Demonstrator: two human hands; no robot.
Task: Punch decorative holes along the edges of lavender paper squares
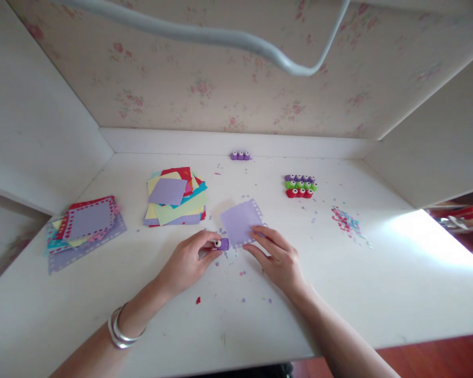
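A lilac paper square (239, 220) with punched holes along its edges lies on the white table (378, 294). My left hand (189, 262) is closed around a small purple hole punch (222, 243) set against the paper's near left corner. My right hand (278, 257) rests on the paper's near right edge, fingers stretched and pressing it flat. Small paper bits (242, 273) lie scattered about both hands.
A stack of plain coloured sheets (176, 197) lies left of centre; a stack of punched sheets (84, 226) lies at far left. Rows of purple, green and red punches (299, 185) stand at right, three purple punches (240, 155) at the back. Confetti pile (346, 220) at right.
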